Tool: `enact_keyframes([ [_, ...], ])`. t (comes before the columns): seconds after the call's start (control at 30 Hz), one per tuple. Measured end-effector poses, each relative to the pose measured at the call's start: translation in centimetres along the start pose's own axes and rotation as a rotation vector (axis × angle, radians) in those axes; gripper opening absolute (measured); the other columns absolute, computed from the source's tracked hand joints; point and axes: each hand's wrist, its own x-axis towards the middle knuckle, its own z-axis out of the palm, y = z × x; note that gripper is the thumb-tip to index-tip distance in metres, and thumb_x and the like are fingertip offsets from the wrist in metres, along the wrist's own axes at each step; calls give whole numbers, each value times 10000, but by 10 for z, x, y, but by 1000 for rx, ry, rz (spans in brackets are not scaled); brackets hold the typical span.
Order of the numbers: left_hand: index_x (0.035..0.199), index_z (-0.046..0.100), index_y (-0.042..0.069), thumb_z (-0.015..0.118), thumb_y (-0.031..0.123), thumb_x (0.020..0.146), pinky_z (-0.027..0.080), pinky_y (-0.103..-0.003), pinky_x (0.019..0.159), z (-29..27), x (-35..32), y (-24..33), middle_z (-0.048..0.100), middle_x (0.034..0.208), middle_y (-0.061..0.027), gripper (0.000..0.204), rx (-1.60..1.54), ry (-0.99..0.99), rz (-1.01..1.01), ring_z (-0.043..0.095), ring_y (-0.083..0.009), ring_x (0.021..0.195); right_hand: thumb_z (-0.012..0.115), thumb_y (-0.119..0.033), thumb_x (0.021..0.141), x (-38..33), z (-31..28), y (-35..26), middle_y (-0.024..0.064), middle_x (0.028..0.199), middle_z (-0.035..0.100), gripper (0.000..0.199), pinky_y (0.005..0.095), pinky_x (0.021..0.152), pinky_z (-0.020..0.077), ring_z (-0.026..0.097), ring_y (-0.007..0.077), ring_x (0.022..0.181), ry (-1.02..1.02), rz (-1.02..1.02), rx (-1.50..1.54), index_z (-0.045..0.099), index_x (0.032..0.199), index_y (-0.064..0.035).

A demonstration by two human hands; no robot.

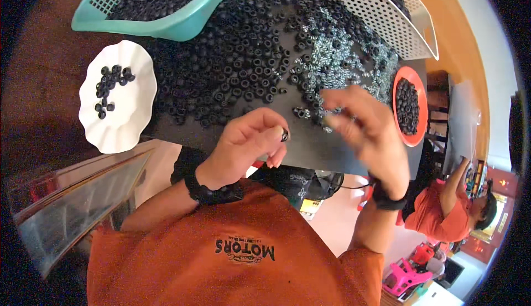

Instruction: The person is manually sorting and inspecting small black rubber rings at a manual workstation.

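My left hand (249, 145) is curled near the front edge of a black tabletop (310, 145), pinching a small black ring (284, 135) between thumb and forefinger. Blurred, my right hand (368, 131) reaches over a patch of small silver nuts (337, 68), fingertips down among them; whether it holds one I cannot tell. A wide heap of black rubber rings (238, 57) covers the table beyond both hands.
A white scalloped plate (124, 126) with several black rings lies at left, a teal mesh basket (166, 24) behind it. A white perforated basket (387, 18) stands at back right, an orange dish (421, 107) of rings at right. Another person in orange (442, 212) sits lower right.
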Motion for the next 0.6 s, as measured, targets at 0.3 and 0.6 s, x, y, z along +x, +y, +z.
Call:
enact_keyframes([
  [0.3,1025,530,36,486,178,952,407,-225,556,12,-3,4,529,732,-23,166,112,63,-43,521,-102,639,687,-13,745,-20,49,-20,59,826,542,395,241,540,398,484,126,618,167,-64,231,601,1130,-14],
  [0.6,1026,519,30,504,197,936,475,-296,625,16,-17,0,559,854,-45,190,62,-10,-39,553,-142,684,668,-38,790,-27,60,-27,45,765,493,343,262,604,414,487,140,667,126,36,502,596,1121,10],
])
